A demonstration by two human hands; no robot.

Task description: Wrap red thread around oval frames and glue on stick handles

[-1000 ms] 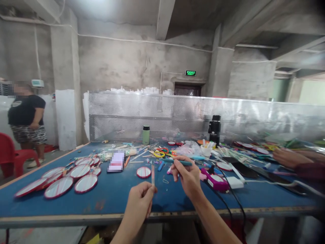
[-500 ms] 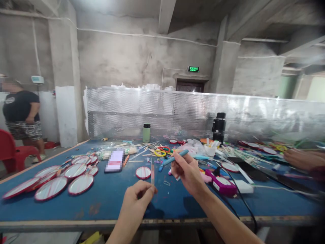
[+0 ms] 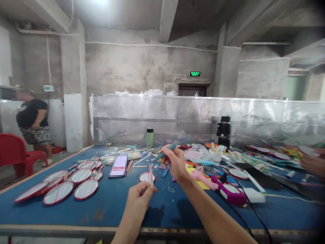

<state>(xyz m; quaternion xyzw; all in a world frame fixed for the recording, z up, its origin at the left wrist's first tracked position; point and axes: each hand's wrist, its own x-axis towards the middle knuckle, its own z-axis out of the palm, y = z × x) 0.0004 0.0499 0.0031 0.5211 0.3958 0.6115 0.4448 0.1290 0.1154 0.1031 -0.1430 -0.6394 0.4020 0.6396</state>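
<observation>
My left hand (image 3: 139,200) is closed, pinching the lower end of a thin flat stick (image 3: 150,173) between thumb and fingers. The stick stands nearly upright and has a pinkish tint. My right hand (image 3: 175,164) grips a blue marker pen (image 3: 165,151) like a writing tool, its lower end pointing left, just above the stick's top. Whether pen and stick touch, I cannot tell. Behind the stick, partly covered by it, a round whitish disc with a red rim (image 3: 145,177) lies on the blue table (image 3: 122,210).
Several red-rimmed discs (image 3: 85,189) overlap at left, near a phone (image 3: 118,166). A green bottle (image 3: 149,138) and black flask (image 3: 223,131) stand behind. At right lie a purple device (image 3: 232,195) with cables and another person's hand (image 3: 312,166). Someone stands beyond a red chair (image 3: 12,149).
My right hand has moved left with the marker pen, bringing it over the stick's top. My left hand keeps its hold on the stick. The view has shifted slightly.
</observation>
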